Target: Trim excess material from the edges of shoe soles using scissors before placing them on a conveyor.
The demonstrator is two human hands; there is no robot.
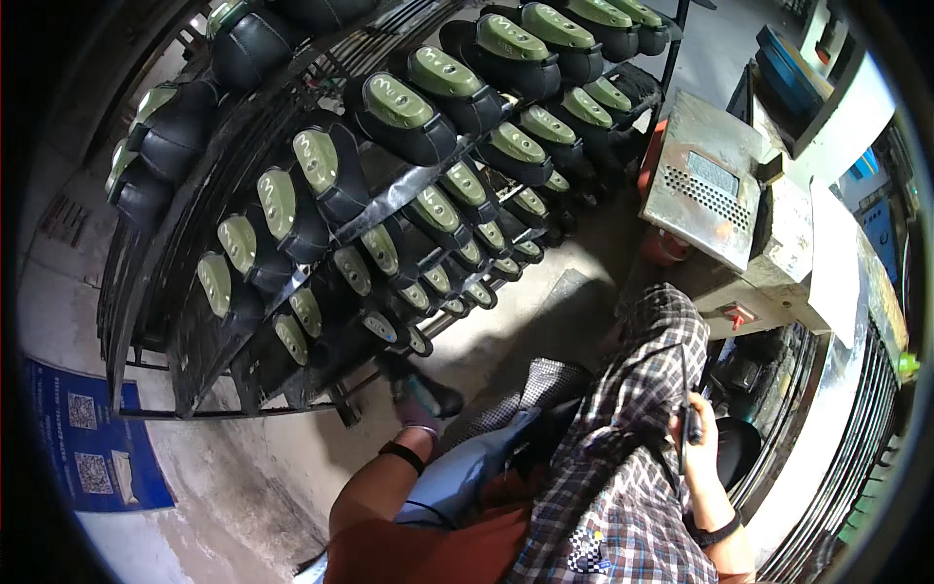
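Note:
Low beside the rack, my left hand point(416, 413), in a greyish-purple glove, is closed on a black shoe upper point(436, 393) that looks to be on a last. Its fingers are partly hidden by the dark upper. At the right, my bare right hand point(700, 450) is wrapped round a small black handle-like piece point(694, 425), with a thin black cord point(684, 375) running up from it. Plaid cloth point(623, 438) lies between my arms. Rows of black shoe uppers on green lasts point(397, 101) stand on the rack in front of me, soles outward.
The tiered dark metal rack point(375, 206) spans the left and far side. On the right stands a machine with a perforated metal plate point(708, 185) and a red switch point(737, 317). A blue printed sheet point(131, 438) lies at the lower left. Black bars point(846, 457) line the right edge.

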